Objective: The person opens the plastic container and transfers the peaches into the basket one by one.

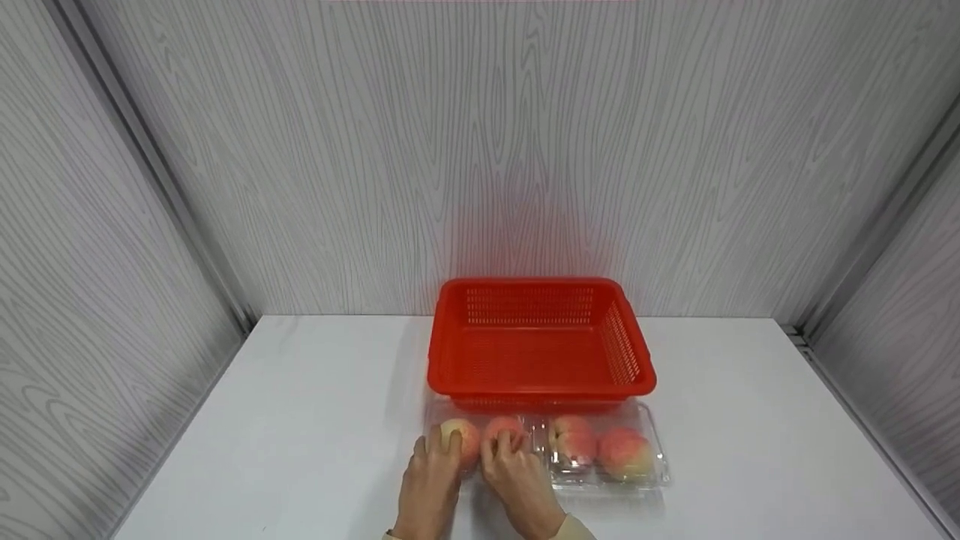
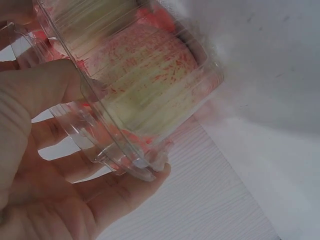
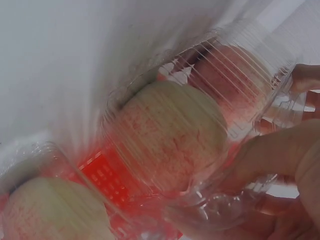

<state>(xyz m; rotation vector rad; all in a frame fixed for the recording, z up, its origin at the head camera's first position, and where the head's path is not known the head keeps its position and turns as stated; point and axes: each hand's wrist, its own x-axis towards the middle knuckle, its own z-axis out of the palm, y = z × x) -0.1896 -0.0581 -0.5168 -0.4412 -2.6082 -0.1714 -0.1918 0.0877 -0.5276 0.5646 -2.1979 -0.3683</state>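
Two clear plastic clamshell boxes of peaches lie side by side in the head view. Both hands are at the left clamshell box (image 2: 112, 131), where one peach (image 1: 469, 442) and a second peach (image 1: 504, 427) show through the ribbed plastic. My left hand (image 1: 430, 484) grips its left part, thumb on the near side and fingers round the rim. Toward its right end, my right hand (image 1: 520, 480) holds the same box between thumb and fingers. The right clamshell box (image 1: 577, 481), with two peaches (image 1: 626, 452) inside, sits untouched just beside it.
A red plastic basket (image 1: 540, 389) with slotted walls stands directly behind the boxes. Everything rests on a white table (image 1: 315, 427). Grey wood-grain panels (image 1: 360, 150) rise at the back and on both sides.
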